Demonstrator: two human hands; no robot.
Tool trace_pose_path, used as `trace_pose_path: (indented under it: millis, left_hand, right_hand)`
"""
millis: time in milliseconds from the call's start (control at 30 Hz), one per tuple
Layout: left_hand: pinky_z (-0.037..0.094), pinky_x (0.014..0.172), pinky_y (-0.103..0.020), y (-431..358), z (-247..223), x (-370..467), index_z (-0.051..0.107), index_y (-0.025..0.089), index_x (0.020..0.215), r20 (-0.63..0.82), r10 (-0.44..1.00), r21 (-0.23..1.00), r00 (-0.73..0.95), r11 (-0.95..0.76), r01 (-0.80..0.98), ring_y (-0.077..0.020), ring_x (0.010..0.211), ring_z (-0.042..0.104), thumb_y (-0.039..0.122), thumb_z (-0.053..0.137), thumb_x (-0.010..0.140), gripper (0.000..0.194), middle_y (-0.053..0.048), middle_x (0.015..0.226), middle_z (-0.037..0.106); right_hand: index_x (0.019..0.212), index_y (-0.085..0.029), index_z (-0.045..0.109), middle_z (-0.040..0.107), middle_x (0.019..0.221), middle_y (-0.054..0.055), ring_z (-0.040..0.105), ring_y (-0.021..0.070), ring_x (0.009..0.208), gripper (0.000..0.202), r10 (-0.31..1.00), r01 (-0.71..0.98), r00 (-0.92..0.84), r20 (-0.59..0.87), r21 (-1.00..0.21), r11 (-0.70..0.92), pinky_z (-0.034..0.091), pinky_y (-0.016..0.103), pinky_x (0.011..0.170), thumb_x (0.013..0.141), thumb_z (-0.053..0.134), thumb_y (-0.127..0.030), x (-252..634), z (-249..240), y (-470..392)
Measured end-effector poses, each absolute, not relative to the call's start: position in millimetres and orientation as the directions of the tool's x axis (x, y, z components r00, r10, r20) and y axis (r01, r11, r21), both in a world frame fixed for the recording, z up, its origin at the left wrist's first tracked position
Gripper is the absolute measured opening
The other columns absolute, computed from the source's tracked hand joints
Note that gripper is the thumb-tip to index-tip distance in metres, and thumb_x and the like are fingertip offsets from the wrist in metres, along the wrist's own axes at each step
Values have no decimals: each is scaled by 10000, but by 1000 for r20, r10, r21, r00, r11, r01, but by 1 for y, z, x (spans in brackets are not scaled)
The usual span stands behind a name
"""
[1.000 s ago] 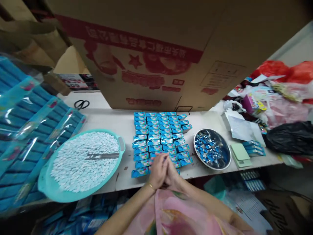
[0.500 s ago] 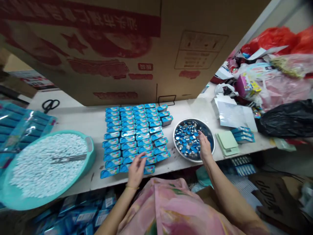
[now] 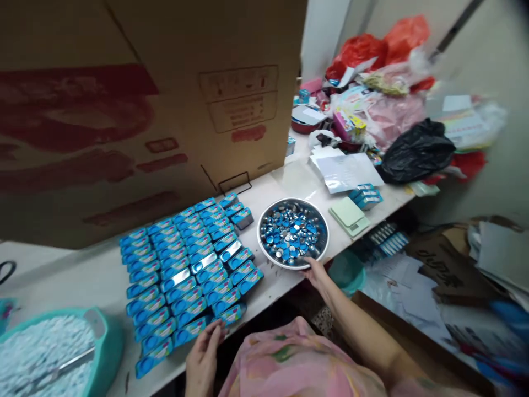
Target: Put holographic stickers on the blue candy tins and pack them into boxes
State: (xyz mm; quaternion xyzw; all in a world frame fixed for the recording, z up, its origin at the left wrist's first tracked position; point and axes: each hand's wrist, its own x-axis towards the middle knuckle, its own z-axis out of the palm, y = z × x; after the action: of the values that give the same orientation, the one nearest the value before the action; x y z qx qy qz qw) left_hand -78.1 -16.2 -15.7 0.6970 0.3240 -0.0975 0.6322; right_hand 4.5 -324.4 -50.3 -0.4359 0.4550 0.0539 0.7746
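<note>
At the table's (image 3: pixel 273 282) front edge, a rim grip on the metal bowl (image 3: pixel 314 215).
Head view: the right hand (image 3: pixel 316 271) clasps its near rim, probably for steadiness; the left hand (image 3: pixel 204 347), loosely curled, seemingly empty, is beside blue packs (image 3: pixel 184 289), apparently rowed for compactness.

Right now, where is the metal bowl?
In the head view, the metal bowl sits on the table just right of centre, between the blue boxes and the pale green scale, the right hand on its near rim.
</note>
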Motion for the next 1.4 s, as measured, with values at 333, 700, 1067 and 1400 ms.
trace_pose_path:
  millis: [333, 700, 1067, 1400]
  left_hand:
    - [507, 792, -384, 0, -9, -73, 610, 191, 872, -562, -153, 811, 813, -294, 506, -250, 847, 622, 507, 619, 592, 423, -42, 874, 672]
    - [483, 794, -356, -89, 0, -32, 590, 138, 917, -508, -530, 849, 679, -440, 292, -189, 799, 619, 482, 601, 633, 446, -77, 884, 649]
    - [479, 712, -341, -237, -67, 36, 534, 145, 1010, -316, -586, 729, 746, -653, -204, -196, 842, 566, 493, 497, 674, 485, -120, 1044, 554]
    - [291, 931, -447, -370, -131, 105, 525, 83, 1073, 26, -795, 289, 606, -574, -766, -281, 1077, 426, 406, 376, 781, 460, -179, 1090, 495]
  right_hand:
    - [592, -135, 517, 527, 412, -21, 459, 99, 343, 44, -566, -178, 390, -726, -662, 728, 363, 191, 314, 571, 538, -103, -124, -28, -348]
    - [629, -165, 468, 540, 462, -65, 492, 71, 381, 132, -667, 32, -77, -742, -670, 742, 427, 158, 349, 586, 514, -48, -278, -63, -366]
    - [521, -136, 519, 509, 335, -14, 451, 117, 271, 43, -542, -92, 10, -841, -540, 837, 342, 185, 238, 504, 522, -97, -261, -138, -361]
    - [447, -144, 498, 461, 304, -24, 425, 92, 276, 106, -633, -145, 45, -773, -632, 762, 327, 169, 267, 550, 475, -143, -208, -184, -540]
